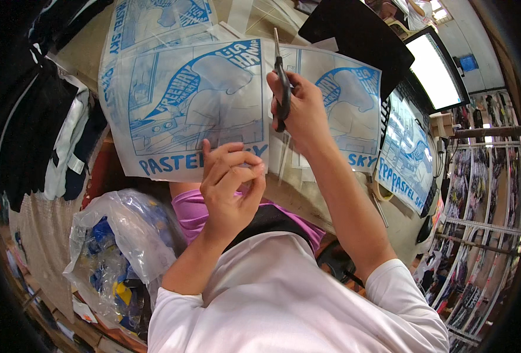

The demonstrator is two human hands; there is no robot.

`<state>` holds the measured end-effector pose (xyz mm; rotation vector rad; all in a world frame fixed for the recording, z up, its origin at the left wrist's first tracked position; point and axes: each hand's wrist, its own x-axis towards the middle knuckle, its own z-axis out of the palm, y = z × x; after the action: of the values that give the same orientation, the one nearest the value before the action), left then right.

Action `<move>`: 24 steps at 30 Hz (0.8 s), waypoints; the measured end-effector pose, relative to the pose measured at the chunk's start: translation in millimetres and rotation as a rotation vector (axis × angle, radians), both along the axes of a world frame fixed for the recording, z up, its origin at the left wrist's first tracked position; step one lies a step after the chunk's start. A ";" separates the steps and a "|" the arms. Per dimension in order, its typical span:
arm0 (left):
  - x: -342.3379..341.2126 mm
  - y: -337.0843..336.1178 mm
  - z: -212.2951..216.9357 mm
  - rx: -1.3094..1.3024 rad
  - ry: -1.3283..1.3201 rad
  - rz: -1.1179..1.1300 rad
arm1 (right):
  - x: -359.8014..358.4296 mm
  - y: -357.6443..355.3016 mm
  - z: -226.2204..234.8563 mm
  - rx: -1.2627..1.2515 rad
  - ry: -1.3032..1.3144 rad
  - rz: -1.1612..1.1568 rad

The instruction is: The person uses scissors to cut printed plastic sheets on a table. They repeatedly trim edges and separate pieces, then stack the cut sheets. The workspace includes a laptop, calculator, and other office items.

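My right hand (303, 109) grips a pair of scissors (282, 88) by the black handles, and the blades point away from me. Beneath and left of it lies a large translucent film sheet (160, 132) printed with a blue drawing and lettering. My left hand (231, 182) is over the sheet's near edge, its fingers apart and loosely bent, and I see nothing held in it. Partly behind my right hand is a second printed sheet (354, 126). A further printed sheet (154, 26) lies at the far left, under the large one.
Right of the sheets stand a lit monitor (436, 69) and a large black panel (357, 38). Another printed sheet (406, 152) lies near the keyboard. On my left are a clear plastic bag (122, 235) with coloured contents and dark hanging garments (28, 132). Racks (484, 223) fill the right.
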<state>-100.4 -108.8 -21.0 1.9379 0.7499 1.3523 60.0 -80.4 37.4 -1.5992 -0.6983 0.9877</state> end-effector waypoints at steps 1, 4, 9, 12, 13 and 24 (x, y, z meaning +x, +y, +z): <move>4.3 3.6 -0.2 0.012 -0.010 0.024 | 1.4 -6.3 2.2 0.030 0.043 0.020; 23.3 29.4 5.4 0.131 0.029 0.100 | -5.6 -41.4 13.4 0.148 0.112 0.007; 41.9 80.9 23.5 0.203 0.125 0.127 | -13.1 -119.9 31.7 0.142 0.236 0.095; 45.0 71.4 50.0 0.171 0.244 0.143 | -11.4 -175.8 22.2 0.100 0.244 0.087; 40.1 53.9 60.5 -0.028 0.291 0.068 | -10.6 -193.7 18.3 0.080 0.244 0.074; 28.3 -5.9 27.2 0.127 0.663 0.067 | 2.4 -256.9 -13.9 0.070 0.225 -0.191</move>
<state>-72.1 -114.8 6.3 2.5146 1.0558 0.7891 62.4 -337.3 23.5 -1.4374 -0.4136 0.9720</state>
